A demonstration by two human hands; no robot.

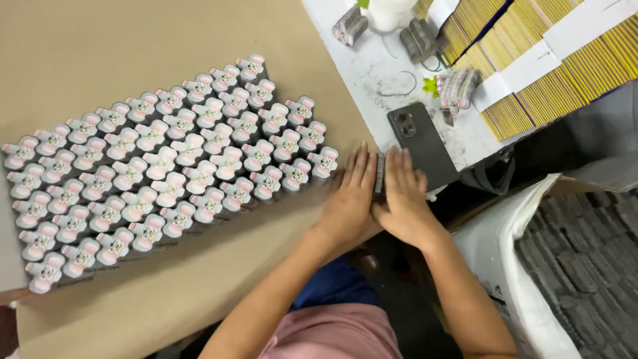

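- At the bottom of the frame sit the person's lap in a pink garment [332,336] and two bare forearms that go up toward the middle.
- The left hand [350,199] lies flat with the fingers straight, and its inner edge presses on a thin dark stack of flat pieces [379,174] that stands on edge.
- The right hand [403,196] presses on the same stack from the other side, fingers straight too, so the stack is squeezed between both hands near the centre of the frame.
- Under the hands is a brown cardboard sheet [133,40] that covers the left half of the frame.
- Just left of the left hand, on this sheet, slanted rows of small pink and white cartoon figures [173,166] lie close together; the nearest one is just beside the fingertips.
- In the lower right, a box lined with white plastic [495,252] holds many dark grey pieces [578,259].
- Just above the right hand a dark smartphone [421,143] lies face down on a white table [372,73].
- Farther up on the table lie bundles of grey pieces [350,25] and thin wire loops [399,86].
- In the upper right corner are yellow stacks with white paper bands [531,66].
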